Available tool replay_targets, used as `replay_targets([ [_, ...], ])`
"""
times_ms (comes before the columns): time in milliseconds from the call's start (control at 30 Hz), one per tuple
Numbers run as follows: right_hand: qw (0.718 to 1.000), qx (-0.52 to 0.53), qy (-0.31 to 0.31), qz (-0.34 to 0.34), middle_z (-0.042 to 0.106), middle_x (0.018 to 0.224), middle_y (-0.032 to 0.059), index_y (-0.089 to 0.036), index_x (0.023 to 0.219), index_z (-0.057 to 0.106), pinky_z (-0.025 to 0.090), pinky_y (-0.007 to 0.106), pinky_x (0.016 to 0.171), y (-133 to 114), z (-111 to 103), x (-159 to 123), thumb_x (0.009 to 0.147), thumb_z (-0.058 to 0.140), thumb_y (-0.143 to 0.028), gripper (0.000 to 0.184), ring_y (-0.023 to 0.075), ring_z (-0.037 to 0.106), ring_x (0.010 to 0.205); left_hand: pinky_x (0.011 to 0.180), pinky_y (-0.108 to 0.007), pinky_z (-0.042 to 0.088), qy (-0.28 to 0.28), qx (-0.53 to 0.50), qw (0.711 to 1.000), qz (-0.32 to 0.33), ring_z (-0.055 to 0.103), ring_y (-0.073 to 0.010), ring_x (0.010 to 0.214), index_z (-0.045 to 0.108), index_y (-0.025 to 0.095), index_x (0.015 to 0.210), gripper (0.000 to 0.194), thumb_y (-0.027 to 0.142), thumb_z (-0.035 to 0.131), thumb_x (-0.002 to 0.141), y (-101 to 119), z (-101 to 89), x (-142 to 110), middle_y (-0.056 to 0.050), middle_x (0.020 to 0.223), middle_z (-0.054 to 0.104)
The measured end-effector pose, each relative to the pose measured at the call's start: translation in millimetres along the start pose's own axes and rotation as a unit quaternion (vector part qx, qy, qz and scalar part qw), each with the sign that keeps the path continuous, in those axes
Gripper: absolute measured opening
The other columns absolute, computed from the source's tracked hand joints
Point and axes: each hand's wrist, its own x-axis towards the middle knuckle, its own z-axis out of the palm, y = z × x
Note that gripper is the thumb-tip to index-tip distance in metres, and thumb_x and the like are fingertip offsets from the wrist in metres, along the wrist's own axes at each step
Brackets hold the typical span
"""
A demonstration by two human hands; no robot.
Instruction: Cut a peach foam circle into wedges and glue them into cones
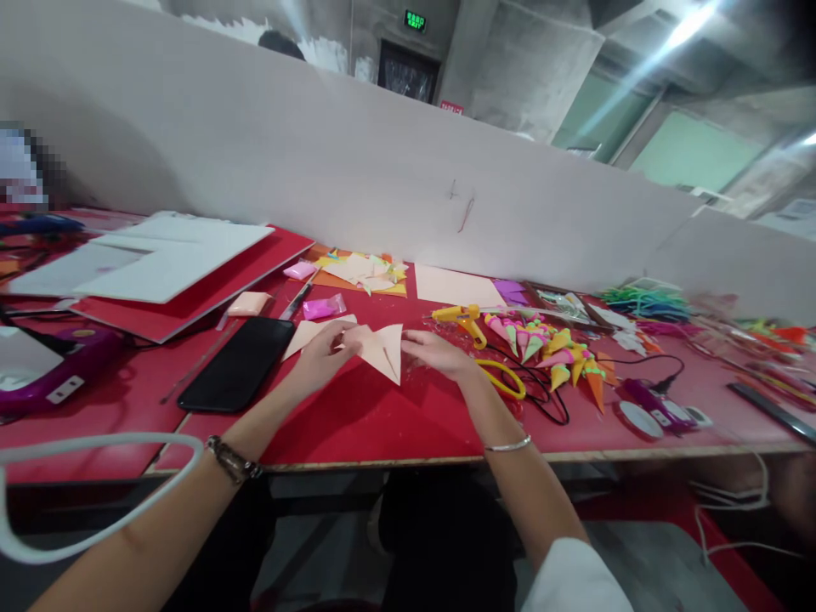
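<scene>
A cream piece of folded paper (pixel 388 359), its pointed corner toward me, rests on the red table in front of me. My left hand (pixel 328 353) pinches its left part, with fingers curled over the paper. On the other side my right hand (pixel 437 350) lies at the paper's right edge, fingers stretched out; whether they touch it I cannot tell. Another cream sheet (pixel 299 337) lies partly under my left hand. Just beyond my right hand is a yellow glue gun (pixel 468 320). A yellow loop-shaped handle (pixel 507 382) lies beside my right forearm.
A black phone (pixel 235 365) lies left of my hands, near white boards (pixel 184 255). Small pink and yellow paper cones (pixel 561 348) are piled at right, with black cables. Paper scraps (pixel 366 270) and a cream sheet (pixel 452 285) lie before the white partition (pixel 382 178).
</scene>
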Motion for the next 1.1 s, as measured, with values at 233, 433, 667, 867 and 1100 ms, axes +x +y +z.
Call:
replay_targets([
  [233,0.987,0.076,-0.14,-0.034,0.065,0.086,0.0033,-0.02,0.098,0.06,0.044,0.026,0.068,3,10,23,0.073,0.056,-0.038,0.031,0.0144,0.059,0.076,0.067,-0.026,0.042,0.042,-0.078,0.996,-0.032,0.054,-0.014,0.076,0.045,0.017,0.102,0.038,0.035,0.054,0.07,-2,9.2,14,-0.002,0.087,0.055],
  [433,0.996,0.051,-0.015,-0.067,0.059,0.067,-0.0026,-0.015,0.081,0.064,0.033,0.018,0.053,20,4,34,0.067,0.062,-0.041,0.029,0.0061,0.044,0.054,0.056,-0.024,0.038,0.009,-0.037,0.998,-0.059,0.048,-0.0121,0.06,0.054,0.016,0.079,0.025,0.04,0.052,0.072,0,4.4,24,0.002,0.064,0.05],
  [667,0.992,0.108,-0.019,-0.065,0.055,0.068,-0.0024,-0.016,0.082,0.063,0.033,0.019,0.052,21,4,29,0.065,0.065,-0.038,0.027,0.0056,0.042,0.053,0.052,-0.022,0.034,-0.038,-0.044,0.998,-0.02,0.044,-0.0103,0.055,0.054,0.015,0.066,0.024,0.038,0.053,0.072,-7,10.5,40,0.004,0.057,0.047],
  [867,0.992,0.103,0.015,-0.066,0.054,0.056,-0.0037,-0.014,0.073,0.062,0.035,0.019,0.049,28,8,32,0.063,0.066,-0.036,0.025,0.0053,0.043,0.047,0.07,-0.029,0.043,-0.037,-0.17,0.983,-0.063,0.055,-0.0161,0.072,0.06,0.015,0.08,0.033,0.045,0.047,0.076,-15,19.8,38,-0.003,0.075,0.06],
  [1100,0.97,0.204,0.124,-0.05,0.064,0.067,0.0021,-0.014,0.074,0.06,0.046,0.021,0.056,32,14,39,0.06,0.069,-0.029,0.022,0.0102,0.059,0.057,0.08,-0.033,0.042,-0.082,-0.127,0.987,-0.056,0.055,-0.0207,0.094,0.048,0.018,0.115,0.049,0.046,0.048,0.076,-12,18.4,27,-0.007,0.1,0.061],
])
